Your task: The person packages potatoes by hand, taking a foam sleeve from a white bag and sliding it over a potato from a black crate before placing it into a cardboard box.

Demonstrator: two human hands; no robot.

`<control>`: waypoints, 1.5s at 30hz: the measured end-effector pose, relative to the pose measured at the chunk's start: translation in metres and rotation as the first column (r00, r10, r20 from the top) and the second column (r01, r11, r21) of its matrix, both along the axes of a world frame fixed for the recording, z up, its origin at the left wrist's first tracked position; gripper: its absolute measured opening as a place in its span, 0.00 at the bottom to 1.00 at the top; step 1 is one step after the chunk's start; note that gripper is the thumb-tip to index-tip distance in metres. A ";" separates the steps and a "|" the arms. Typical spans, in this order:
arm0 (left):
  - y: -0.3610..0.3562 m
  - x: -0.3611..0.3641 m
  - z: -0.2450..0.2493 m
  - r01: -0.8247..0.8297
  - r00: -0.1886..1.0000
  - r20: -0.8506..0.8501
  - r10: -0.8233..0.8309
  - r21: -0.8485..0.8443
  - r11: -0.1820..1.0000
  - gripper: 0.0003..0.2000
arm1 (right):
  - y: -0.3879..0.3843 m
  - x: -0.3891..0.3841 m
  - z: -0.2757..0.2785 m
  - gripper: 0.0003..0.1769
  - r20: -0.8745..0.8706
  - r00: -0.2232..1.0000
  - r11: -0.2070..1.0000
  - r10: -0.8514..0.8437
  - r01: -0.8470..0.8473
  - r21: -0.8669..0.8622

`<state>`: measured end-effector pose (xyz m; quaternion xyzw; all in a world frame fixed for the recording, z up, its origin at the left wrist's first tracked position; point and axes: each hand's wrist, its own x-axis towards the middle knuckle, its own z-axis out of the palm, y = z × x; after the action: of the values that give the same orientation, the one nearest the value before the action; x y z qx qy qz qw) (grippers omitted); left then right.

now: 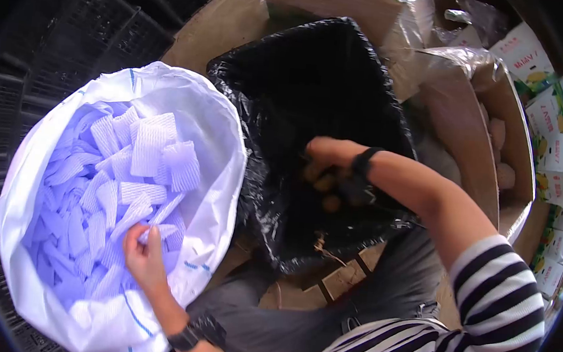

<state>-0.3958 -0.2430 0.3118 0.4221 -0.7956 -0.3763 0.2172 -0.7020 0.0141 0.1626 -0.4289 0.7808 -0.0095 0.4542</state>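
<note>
My left hand [146, 255] is inside a white woven sack [219, 164], its fingers pinched on a foam net sleeve [162, 231]. Many more pale purple foam net sleeves [155, 143] fill the sack, lying flat and loose. To the right, my right hand [330, 151] reaches down into a deep bin lined with a black plastic bag [272, 208]. Several round brownish fruits [330, 203] lie in the shadow just below that hand. Its fingertips are lost in the dark, so I cannot see whether they grip anything.
Black plastic crates [74, 34] stack up on the left. A plastic-lined cardboard box [455, 117] on the right contains round items in foam sleeves [505, 175]. Printed white cartons [553, 124] line the far right. My legs [385, 283] are beneath the bin's near edge.
</note>
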 end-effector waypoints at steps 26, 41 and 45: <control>0.056 -0.042 0.053 0.241 0.969 0.133 -0.208 -0.329 0.913 0.18 | 0.001 0.007 -0.010 0.30 0.764 -0.052 0.450 -0.644 0.781 0.432; 0.258 -0.062 0.031 0.454 0.884 0.012 -0.467 0.206 0.867 0.10 | 0.177 0.183 0.150 0.41 0.926 -0.290 0.409 0.241 0.896 0.174; 0.234 -0.043 0.023 0.267 0.961 -0.261 -0.088 0.805 0.529 0.12 | 0.178 0.182 0.167 0.43 0.967 -0.134 0.471 0.218 0.882 0.016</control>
<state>-0.4391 -0.0091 0.3350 0.3531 -0.5357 -0.7666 0.0255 -0.5196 0.1922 0.3295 -0.1506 0.2294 -0.7573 0.5926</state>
